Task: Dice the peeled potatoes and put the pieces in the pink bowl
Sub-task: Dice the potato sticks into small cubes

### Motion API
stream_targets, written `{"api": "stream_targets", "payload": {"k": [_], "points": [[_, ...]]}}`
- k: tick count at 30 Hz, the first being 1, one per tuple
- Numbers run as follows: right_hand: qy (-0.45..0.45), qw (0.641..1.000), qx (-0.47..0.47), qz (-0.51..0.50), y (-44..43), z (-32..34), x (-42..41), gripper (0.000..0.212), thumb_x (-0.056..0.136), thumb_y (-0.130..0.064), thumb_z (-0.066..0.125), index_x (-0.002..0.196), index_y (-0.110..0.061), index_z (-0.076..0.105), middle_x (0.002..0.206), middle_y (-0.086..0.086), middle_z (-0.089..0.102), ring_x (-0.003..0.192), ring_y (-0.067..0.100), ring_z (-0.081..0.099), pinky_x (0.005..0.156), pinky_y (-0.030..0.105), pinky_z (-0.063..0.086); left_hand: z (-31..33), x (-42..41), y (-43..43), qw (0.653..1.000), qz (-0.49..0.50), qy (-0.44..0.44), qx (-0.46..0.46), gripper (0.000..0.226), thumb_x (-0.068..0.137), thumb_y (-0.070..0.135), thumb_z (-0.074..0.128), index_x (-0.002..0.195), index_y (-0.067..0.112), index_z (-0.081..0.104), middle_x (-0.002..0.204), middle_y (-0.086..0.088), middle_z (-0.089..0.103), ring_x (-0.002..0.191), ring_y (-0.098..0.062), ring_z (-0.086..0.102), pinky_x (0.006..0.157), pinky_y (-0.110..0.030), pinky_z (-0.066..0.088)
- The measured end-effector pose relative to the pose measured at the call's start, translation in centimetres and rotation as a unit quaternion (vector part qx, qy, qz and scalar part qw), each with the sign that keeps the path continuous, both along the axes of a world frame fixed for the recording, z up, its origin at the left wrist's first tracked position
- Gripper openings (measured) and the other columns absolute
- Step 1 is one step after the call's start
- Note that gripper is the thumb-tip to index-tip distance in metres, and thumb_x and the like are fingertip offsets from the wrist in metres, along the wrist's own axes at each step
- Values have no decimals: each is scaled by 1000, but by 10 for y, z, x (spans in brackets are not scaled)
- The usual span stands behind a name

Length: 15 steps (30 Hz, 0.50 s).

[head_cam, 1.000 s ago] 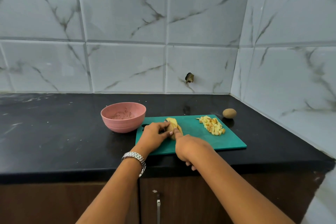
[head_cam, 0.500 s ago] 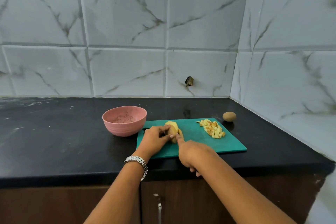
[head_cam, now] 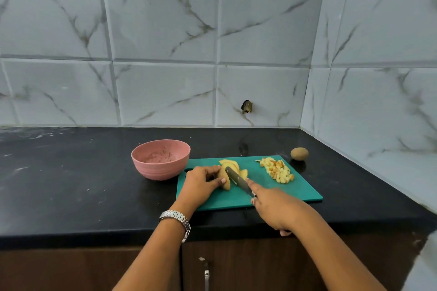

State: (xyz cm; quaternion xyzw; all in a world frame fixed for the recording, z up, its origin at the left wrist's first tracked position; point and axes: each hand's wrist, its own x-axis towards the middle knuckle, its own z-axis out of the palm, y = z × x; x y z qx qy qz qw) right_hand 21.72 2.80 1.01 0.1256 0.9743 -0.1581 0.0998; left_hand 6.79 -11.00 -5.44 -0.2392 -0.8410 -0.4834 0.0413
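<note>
While the potato (head_cam: 224, 179) on the board (head_cam: 298, 192) is only part sliced, the left hand (head_cam: 201, 184) curls round it and the right hand (head_cam: 276, 208) grips the knife (head_cam: 237, 179). A pile of cubes (head_cam: 277, 170) waits on the board. No cubes show in the bowl (head_cam: 160, 168), so much is left.

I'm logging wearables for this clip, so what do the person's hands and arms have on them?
The left hand and the right hand are ungloved, with no rings that I can make out. No sleeves show on either arm as far as the frame reaches. The left wrist wears a silver metal watch with a link bracelet. The right wrist carries nothing.
</note>
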Motion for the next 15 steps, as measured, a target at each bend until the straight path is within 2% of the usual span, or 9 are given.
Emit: {"api": "stream_targets", "payload": {"k": [3,6,9,15], "points": [[15,1000,-14,1,0,-2,3,58,108,-33,27,155,-42,-5,127,10,49,68,12,53,49,22,46,1,1,0,1000,-2,2,-7,49,82,21,74,128,14,60,128,2,62,119,-8,55,100,-14,34],[39,999,-16,12,-6,-3,5,58,108,-32,26,154,-44,-9,124,11,52,70,14,54,51,24,49,2,3,0,1000,-5,7,-16,48,83,21,73,129,14,59,130,2,60,121,-9,54,104,-18,35],[55,998,1,16,-16,-9,2,60,109,-30,27,154,-42,-10,112,11,56,78,16,59,63,30,55,4,4,0,1000,-7,11,-22,47,85,21,71,130,14,58,132,1,59,123,-9,53,107,-21,35],[84,996,5,8,-24,-17,-5,57,108,-30,26,156,-38,-6,112,9,54,88,16,57,74,33,52,5,6,-1,999,-15,17,-29,46,87,20,69,131,14,57,135,2,56,125,-9,51,104,-18,33]]}}
